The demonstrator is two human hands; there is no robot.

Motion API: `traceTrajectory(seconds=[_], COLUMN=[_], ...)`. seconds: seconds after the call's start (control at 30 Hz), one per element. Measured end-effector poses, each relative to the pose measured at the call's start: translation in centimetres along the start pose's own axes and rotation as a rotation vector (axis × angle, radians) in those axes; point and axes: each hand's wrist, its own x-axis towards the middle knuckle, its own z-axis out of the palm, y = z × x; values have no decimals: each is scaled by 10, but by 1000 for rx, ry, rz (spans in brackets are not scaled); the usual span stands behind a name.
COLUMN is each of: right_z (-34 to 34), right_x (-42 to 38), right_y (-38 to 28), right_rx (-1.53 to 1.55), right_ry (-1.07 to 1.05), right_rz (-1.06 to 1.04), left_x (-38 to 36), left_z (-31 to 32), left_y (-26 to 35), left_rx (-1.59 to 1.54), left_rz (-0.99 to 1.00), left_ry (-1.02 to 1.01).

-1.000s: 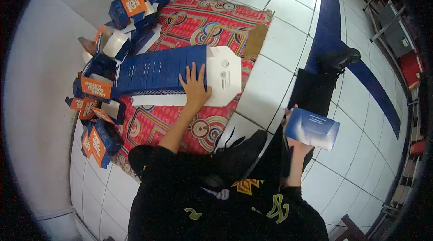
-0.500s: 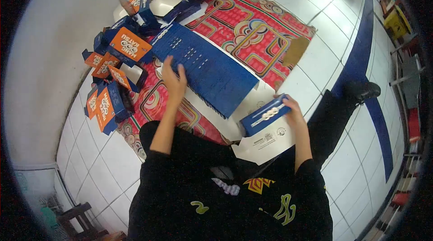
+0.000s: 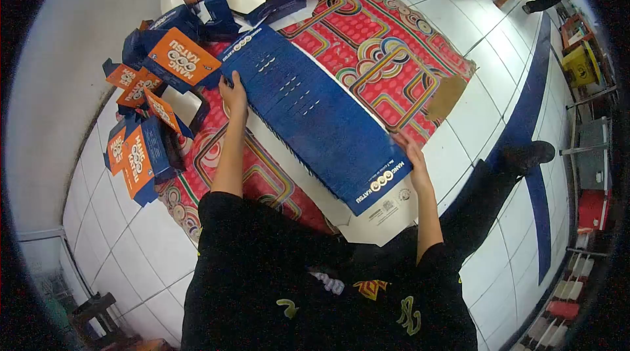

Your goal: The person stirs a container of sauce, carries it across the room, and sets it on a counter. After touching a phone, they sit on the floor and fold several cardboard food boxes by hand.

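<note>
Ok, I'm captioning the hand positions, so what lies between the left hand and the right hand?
A row of blue cartons, in the head view: the left hand is at its far end, the right hand at its near end.

blue carton (image 3: 382, 181) now added to carton row (image 3: 298, 108), right hand (image 3: 415, 157) against it — left hand (image 3: 234, 95) shifted to far end

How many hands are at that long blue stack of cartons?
2: left hand at the far end of the blue stack, right hand at its near end.
</note>
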Motion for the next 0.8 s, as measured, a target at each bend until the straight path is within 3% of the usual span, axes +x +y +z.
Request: traceTrajectory(seconds=[0.1,0.17,0.23,0.33,0.43,0.47,0.57,0.6,0.63,0.7,0.77,0.8], right_z=[-6,-19,-25,-25,-11,-4,22,26,34,48,50,50], right_x=[-9,-23,-37,-48,-54,-56,-64,-67,-70,-73,-74,-74], right_y=[8,25,33,33,20,22,21,32,32,24,20,18], right_rx=[-30,55,133,102,-26,-18,26,3,0,-3,46,83], right_ry=[-33,-6,177,245,297,296,307,321,340,349,344,338], right_rz=[48,123,123,97,51,40,21,9,21,-7,6,17], left_x=[-17,-8,-5,-10,24,13,23,28,27,27,28,30], left_z=[12,40,77,123,190,175,183,183,182,181,182,187], left_y=[22,9,4,27,1,29,46,52,63,84,107,116], left_rx=[-38,-84,-168,-75,-126,-149,-82,-30,-27,-100,-34,89], left_rz=[43,235,285,321,286,246,186,47,46,-173,-155,-129], left_ry=[-54,-242,-384,-472,-538,-657,-725,-752,-753,-612,-589,-472])
